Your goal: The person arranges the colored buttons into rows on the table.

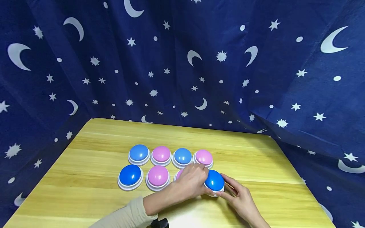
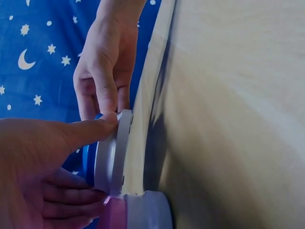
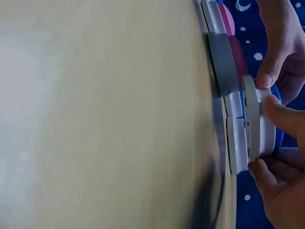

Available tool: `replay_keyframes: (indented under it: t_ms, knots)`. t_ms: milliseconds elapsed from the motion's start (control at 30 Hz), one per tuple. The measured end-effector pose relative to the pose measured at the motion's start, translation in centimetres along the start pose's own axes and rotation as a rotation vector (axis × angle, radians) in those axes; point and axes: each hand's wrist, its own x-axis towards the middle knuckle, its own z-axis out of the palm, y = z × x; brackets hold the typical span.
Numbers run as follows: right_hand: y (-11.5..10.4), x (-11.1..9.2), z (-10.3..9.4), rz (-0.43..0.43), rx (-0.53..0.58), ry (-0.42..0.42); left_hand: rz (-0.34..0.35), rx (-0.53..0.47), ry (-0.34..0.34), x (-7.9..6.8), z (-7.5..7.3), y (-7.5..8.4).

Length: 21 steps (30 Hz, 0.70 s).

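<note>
Both hands hold a round push button with a deep blue dome (image 1: pixel 214 180) and a white base (image 3: pixel 259 126). My left hand (image 1: pixel 191 180) pinches it from the left, thumb on the base's near side. From the right, the fingers and thumb of my right hand (image 1: pixel 241 200) grip the rim. The wrist views show the base lifted off the table, with a gap and a shadow below. Behind my left hand, a pink button (image 1: pixel 178 175) is mostly hidden. In the front row stand another pink button (image 1: pixel 158 176) and a deep blue button (image 1: pixel 130 175).
A back row holds a light blue button (image 1: pixel 138 153), a pink button (image 1: pixel 161 154), a second light blue button (image 1: pixel 182 156) and a second pink button (image 1: pixel 204 157). They stand on a wooden table (image 1: pixel 85 190). A dark blue curtain (image 1: pixel 171 57) hangs behind it.
</note>
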Motion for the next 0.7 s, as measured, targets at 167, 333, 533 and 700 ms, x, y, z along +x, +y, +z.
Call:
replay_keyframes:
  t_ms: [167,333,533,700]
  knots:
    - [0.4,0.0,0.2,-0.007,0.029,-0.017,0.006,0.061,-0.016,-0.3,0.2,0.2]
    - [0.7,0.2,0.5,-0.011,0.016,-0.039,-0.009,0.075,-0.011,-0.6,0.6,0.2]
    - [0.8,0.1,0.9,0.041,0.007,-0.048,-0.005,0.091,-0.019,-0.9,0.9,0.3]
    - [0.8,0.2,1.0,0.020,-0.011,-0.043,-0.009,0.108,-0.018,-0.7,1.2,0.3]
